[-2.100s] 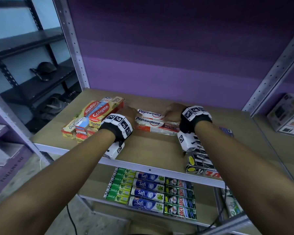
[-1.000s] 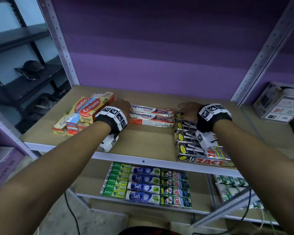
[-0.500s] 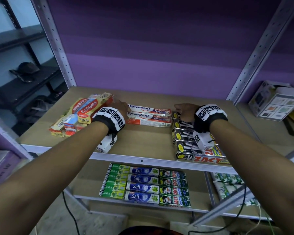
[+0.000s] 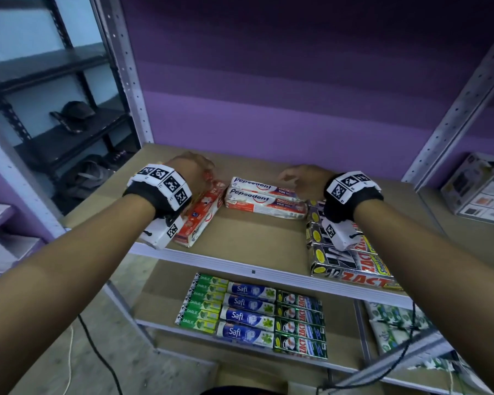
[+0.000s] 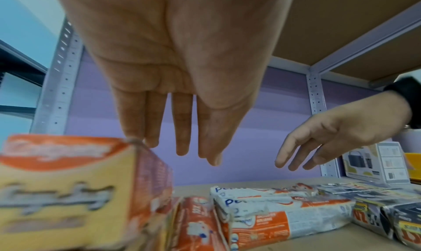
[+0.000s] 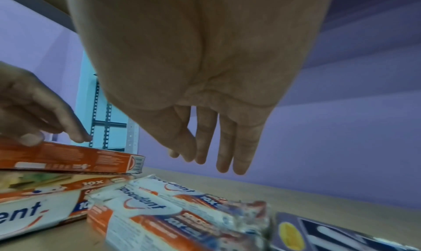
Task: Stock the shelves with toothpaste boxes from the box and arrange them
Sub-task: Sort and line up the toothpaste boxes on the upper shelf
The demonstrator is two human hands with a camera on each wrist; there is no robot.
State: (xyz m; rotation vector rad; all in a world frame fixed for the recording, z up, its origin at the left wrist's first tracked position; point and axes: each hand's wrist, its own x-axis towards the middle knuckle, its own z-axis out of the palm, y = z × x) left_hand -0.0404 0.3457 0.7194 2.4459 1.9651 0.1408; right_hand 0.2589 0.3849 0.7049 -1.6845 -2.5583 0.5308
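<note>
Our left hand has moved off the end of the Pepsodent packs. Now it sits over the pile at the left of the shelf. Its fingers are straight and close together. One fingertip touches the top corner of the pile. From the right wrist we see the tips rest on the top orange box. The hand is not gripping anything.

Our right hand has come off the Zact stack. It hangs above the right end of the Pepsodent packs. Its fingers are loose and nearly straight. It holds nothing.

We think this means the Zact stack is done for now. The left pile looks like the next job, because it sits crooked. One red pack lies at a slant beside it, near the shelf edge.

The boxes are long and thin, with flat sides and sharp corners. They are light card, so they should slide easily on the smooth brown board. The Pepsodent packs are wrapped in shiny, crinkly plastic. The Zact stack looks shiny too.

Neat rows already fill part of the lower shelf. We cannot tell where the supply box is.
</note>
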